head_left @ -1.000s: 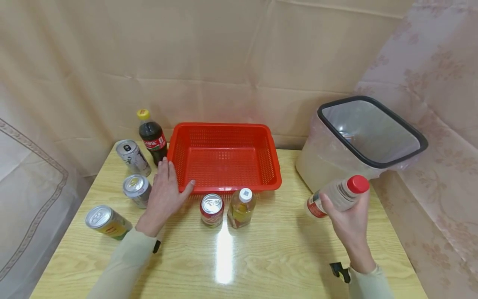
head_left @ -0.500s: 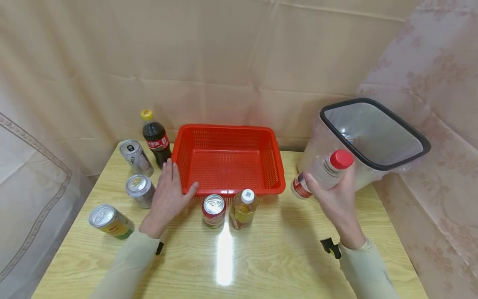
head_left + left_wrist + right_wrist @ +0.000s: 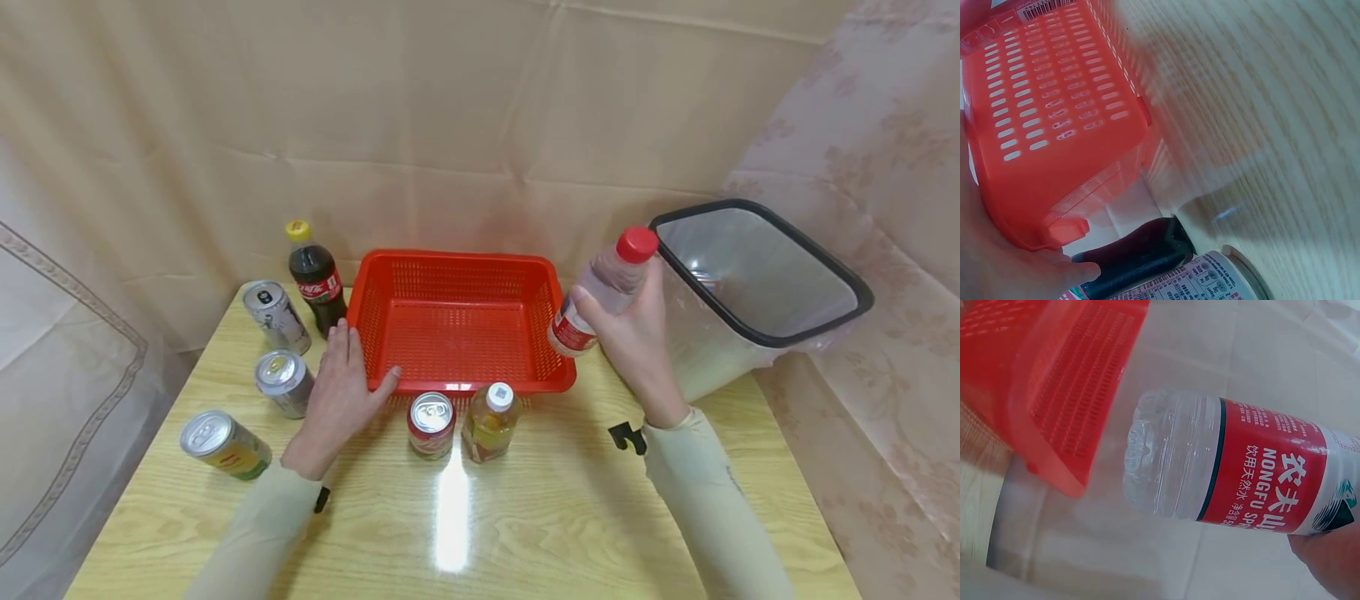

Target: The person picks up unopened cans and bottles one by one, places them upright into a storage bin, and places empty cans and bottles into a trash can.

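My right hand (image 3: 634, 342) grips a clear water bottle (image 3: 596, 292) with a red cap and a red label, tilted in the air at the right rim of the red plastic basket (image 3: 457, 387). In the right wrist view the water bottle (image 3: 1260, 465) points its base toward the basket's outer wall (image 3: 1085, 394). My left hand (image 3: 339, 400) lies with straight fingers on the basket's left front corner. Beside those fingertips stands a cola bottle (image 3: 315, 279) with a yellow cap. The left wrist view has the basket (image 3: 1054, 94) close up, with the hand at its rim.
Three cans, a silver one (image 3: 285, 382), a patterned one (image 3: 277, 318) and a yellow-green one (image 3: 228, 446), stand left of the basket. A red can (image 3: 431, 425) and a juice bottle (image 3: 491, 425) stand before it. A lined trash bin (image 3: 705, 350) is at right.
My right hand has carried the water bottle leftward and away from me, from in front of the bin to the basket's right rim. The left hand has stayed at the basket corner.
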Motion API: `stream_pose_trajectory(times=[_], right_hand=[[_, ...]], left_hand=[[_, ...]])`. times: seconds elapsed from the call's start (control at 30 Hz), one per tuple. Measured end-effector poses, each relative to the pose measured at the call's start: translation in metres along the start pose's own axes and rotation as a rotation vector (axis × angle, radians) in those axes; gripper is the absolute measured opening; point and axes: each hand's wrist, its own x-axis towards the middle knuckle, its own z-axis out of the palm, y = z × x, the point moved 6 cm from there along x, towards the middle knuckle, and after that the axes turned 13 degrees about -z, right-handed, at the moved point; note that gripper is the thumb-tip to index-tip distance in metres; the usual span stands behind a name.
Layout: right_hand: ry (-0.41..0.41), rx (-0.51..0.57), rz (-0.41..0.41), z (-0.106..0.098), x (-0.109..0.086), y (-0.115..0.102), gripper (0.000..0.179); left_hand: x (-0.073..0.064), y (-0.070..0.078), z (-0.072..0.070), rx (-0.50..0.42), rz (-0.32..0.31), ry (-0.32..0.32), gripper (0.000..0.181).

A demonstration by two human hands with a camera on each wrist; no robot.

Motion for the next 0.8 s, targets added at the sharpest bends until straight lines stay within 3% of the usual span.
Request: stream_pose_trajectory(times=[0.33,0.8], right_hand=[[-0.092,-0.063,0.108,0.032,0.032,0.029,0.068],[-0.114,0.05,0.153,0.068,0.058,0.073,0.061]], left_hand=[[0.0,-0.001,0.001,-0.003,0.004,0.01,0.1],[0.0,-0.001,0.001,0.0,-0.011,-0.02,0.101]])
